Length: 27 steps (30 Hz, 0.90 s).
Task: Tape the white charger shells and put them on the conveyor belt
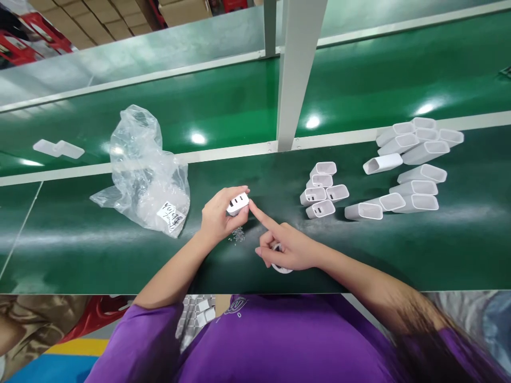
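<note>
My left hand [219, 215] is closed around a white plastic charger housing [238, 204], its end with dark port slots turned up. The outstretched index finger of my right hand [289, 244] touches the right edge of that end. The other right fingers are curled, with the thumb apart. Partly hidden beneath that hand is a white ring-shaped object [282, 269]; I cannot make out its kind. A small heap of tiny clear pieces [237, 235] lies on the green bench just below the left hand.
Several white housings [322, 209] stand right of centre, some showing port slots. More hollow white housings [423, 189] lie farther right. A clear plastic bag [147, 181] with a handwritten label sits left. A grey metal post [297, 74] rises behind. Two white pieces [58, 148] lie far left.
</note>
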Available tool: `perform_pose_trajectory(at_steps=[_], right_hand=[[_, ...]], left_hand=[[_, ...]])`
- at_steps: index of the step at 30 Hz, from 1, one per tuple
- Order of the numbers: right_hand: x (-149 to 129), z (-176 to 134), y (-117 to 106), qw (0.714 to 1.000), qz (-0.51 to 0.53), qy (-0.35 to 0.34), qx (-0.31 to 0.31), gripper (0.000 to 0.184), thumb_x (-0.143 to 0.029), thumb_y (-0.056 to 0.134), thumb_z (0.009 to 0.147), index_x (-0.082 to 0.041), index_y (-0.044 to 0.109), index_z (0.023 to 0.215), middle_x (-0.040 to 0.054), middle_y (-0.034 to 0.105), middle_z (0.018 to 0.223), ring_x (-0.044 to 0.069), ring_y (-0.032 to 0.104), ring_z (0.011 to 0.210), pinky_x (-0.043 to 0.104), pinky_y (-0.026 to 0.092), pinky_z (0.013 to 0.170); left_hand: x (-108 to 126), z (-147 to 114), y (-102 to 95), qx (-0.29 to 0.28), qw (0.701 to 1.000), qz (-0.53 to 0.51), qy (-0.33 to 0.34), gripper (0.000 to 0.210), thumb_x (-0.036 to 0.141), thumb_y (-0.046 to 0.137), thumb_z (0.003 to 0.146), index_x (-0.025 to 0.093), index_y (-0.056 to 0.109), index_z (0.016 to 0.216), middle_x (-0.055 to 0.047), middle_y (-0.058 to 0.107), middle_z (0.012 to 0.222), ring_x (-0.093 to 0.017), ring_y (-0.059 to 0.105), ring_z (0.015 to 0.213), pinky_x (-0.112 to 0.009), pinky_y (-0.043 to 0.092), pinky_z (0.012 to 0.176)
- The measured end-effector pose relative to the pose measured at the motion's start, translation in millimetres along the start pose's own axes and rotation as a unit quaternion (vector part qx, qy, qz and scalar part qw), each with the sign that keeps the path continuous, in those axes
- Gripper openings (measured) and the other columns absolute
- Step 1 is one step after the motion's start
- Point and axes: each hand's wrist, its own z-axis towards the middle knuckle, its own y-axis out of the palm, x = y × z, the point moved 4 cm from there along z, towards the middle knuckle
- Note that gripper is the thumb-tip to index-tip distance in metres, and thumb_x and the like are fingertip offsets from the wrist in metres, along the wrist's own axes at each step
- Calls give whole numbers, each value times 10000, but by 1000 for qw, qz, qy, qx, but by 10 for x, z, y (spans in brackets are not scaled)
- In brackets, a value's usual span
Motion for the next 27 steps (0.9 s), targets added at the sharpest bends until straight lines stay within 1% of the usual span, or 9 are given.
perform_pose_trajectory(at_steps=[4,7,13,19,22,24,25,26,27], right_hand=[[-19,-16,-11,999,-10,4,-33,897,-159,501,920,-187,-99,1587,-90,624,662,77,531,510,183,454,573],[-21,-20,-18,999,-26,11,-42,903,-152,499,914,-177,-104,1586,-87,624,669,78,522,510,185,454,579],[-33,-18,-15,996,-57,20,-62,920,-133,496,902,-162,-125,1580,-92,621,663,81,503,502,193,441,583],[-5,-25,-1,995,-82,12,-62,930,-85,488,876,-164,-112,1582,-106,599,646,79,485,485,192,409,554],[-23,-21,-18,997,-56,7,-48,888,-89,493,870,-190,-10,1595,-107,597,649,73,480,485,187,409,548],[-42,-1,-66,1000,-4,6,-10,788,-137,519,885,-194,156,1582,-94,608,656,72,501,507,186,417,548],[-44,13,-107,999,35,11,27,699,-180,535,897,-183,274,1545,-85,608,651,73,505,513,186,414,539],[-36,28,-162,993,82,18,83,588,-230,549,908,-173,399,1474,-77,602,643,72,500,509,183,402,517],[-15,38,-226,978,136,29,152,472,-285,559,915,-170,506,1371,-72,590,640,69,484,494,180,377,483]], left_hand=[[-16,21,-26,-11,999,-9,32,225,229,581,897,189,597,1118,-43,768,930,-157,746,819,-256,598,720],[-32,22,-26,-17,999,-15,49,229,229,585,894,187,591,1119,-38,764,904,-149,742,776,-245,592,692],[-76,10,-14,-30,998,-27,51,234,206,601,861,190,608,1093,-28,765,881,-145,737,758,-235,583,676],[-112,4,-18,-47,997,-33,43,192,231,611,836,198,651,1021,-22,778,873,-138,739,735,-219,585,674],[-147,-12,-17,-54,997,-52,-23,173,287,612,833,200,670,971,-23,776,834,-148,740,723,-231,587,660],[-180,-27,-5,-53,987,-111,-104,214,370,623,843,197,674,958,-32,769,804,-154,733,698,-236,581,618],[-193,-37,9,-53,975,-159,-147,251,416,630,848,193,671,955,-40,765,794,-156,728,683,-238,578,598],[-203,-49,30,-54,957,-213,-189,290,458,637,850,190,667,955,-47,760,789,-159,724,672,-243,578,584],[-207,-61,57,-57,935,-265,-228,324,493,644,848,187,662,954,-54,755,784,-164,721,666,-251,582,574]])
